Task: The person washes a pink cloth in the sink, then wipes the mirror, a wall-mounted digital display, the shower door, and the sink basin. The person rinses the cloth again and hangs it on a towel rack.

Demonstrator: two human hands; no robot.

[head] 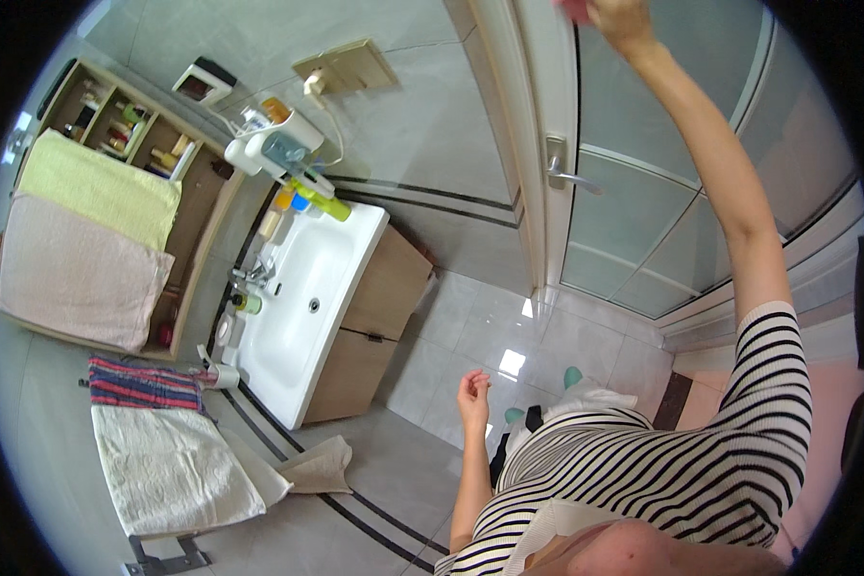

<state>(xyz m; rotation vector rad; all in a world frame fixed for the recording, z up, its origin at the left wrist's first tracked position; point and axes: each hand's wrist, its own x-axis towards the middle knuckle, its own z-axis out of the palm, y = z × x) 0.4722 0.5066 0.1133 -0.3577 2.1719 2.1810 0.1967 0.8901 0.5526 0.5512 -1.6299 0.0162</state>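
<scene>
My right hand (623,21) is raised at the top edge of the view, in front of the upper part of a frosted-glass door (641,93). Its fingers are closed on a pink cloth (574,10), which the picture's rim partly cuts off. Whether the cloth touches the door, I cannot tell. My left hand (474,392) hangs in front of my body with loosely curled fingers and nothing visible in it. Below the right hand, a metal lever handle (572,176) sticks out from the door's white frame.
A white washbasin (299,309) with bottles along its rim stands on a wooden cabinet (367,335) to the left. Towels cover part of a shelved wall cabinet (90,266); another white towel (176,468) hangs below. A plug sits in the wall socket (349,68). Grey floor tiles (453,317) reflect light.
</scene>
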